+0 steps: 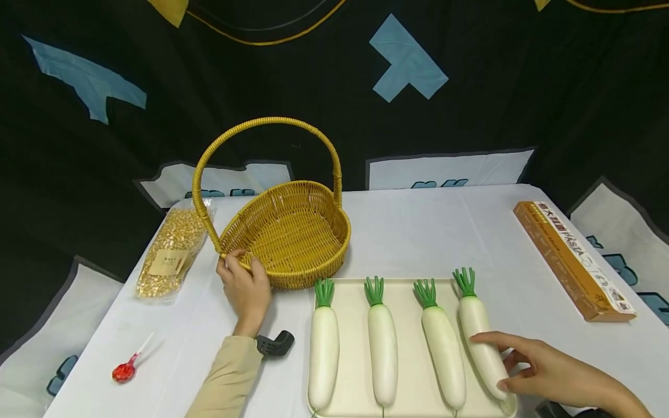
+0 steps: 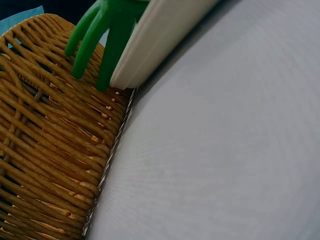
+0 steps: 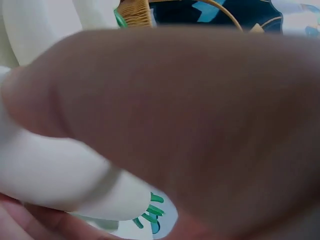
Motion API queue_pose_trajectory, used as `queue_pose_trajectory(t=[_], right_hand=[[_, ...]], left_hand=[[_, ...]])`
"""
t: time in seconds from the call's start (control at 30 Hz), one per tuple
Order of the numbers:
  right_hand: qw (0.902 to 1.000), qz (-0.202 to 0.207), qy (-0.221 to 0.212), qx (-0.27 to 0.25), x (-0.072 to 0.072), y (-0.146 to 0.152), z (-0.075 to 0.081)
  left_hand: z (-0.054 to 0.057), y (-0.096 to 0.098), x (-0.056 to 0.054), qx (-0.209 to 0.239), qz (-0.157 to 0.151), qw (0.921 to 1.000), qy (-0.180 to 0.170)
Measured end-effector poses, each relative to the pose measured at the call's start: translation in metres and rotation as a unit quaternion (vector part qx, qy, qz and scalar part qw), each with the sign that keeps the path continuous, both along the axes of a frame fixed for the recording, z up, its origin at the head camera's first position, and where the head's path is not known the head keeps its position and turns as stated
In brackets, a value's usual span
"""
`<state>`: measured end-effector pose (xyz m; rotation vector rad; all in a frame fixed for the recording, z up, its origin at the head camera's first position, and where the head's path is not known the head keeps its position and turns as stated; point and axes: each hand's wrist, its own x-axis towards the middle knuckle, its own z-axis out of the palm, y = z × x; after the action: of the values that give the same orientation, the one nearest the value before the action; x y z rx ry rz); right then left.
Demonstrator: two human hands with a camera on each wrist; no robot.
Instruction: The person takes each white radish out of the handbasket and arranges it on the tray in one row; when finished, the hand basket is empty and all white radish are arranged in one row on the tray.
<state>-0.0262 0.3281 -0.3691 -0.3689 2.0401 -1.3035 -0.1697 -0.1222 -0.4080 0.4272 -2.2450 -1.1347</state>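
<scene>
My left hand grips the near-left rim of a yellow wicker basket, by the foot of its tall arched handle. The basket tilts, so its bare woven inside shows. In the left wrist view its woven side fills the left. Several white radishes with green tops lie on a cream tray. Around the lower part of the rightmost white radish, my right hand has its thumb and fingers. The right wrist view shows the thumb large and blurred across that radish.
On the left lie a bag of yellow kernels and a red lollipop. A long orange pasta box rests at the right side of the white-covered table. Black cloth hangs behind.
</scene>
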Motion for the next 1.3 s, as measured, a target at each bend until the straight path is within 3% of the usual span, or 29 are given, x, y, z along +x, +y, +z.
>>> queue_pose_trajectory(t=[0.3, 0.47, 0.67, 0.9, 1.1, 1.3], right_hand=[[0.9986, 0.008, -0.022, 0.048, 0.005, -0.006, 0.006], [0.9975, 0.017, 0.007, 0.069, 0.006, -0.011, 0.008], [0.9894, 0.022, 0.053, 0.133, 0.007, -0.016, 0.008], [0.9822, -0.009, 0.02, 0.186, 0.01, -0.013, 0.009], [0.98, -0.052, -0.032, 0.189, 0.014, -0.009, 0.01], [0.978, -0.051, -0.021, 0.201, 0.018, -0.006, 0.01]], left_hand=[[0.001, 0.001, 0.0, -0.001, 0.007, 0.9998, 0.019], [0.0, 0.0, 0.0, 0.001, 0.002, 1.0, 0.009], [0.0, 0.0, 0.0, -0.002, 0.0, 1.0, 0.006], [0.0, 0.0, 0.0, -0.006, 0.002, 0.9999, 0.01], [0.0, 0.0, 0.0, -0.011, 0.007, 0.9998, 0.013], [0.0, 0.0, -0.001, -0.013, 0.006, 0.9998, 0.012]])
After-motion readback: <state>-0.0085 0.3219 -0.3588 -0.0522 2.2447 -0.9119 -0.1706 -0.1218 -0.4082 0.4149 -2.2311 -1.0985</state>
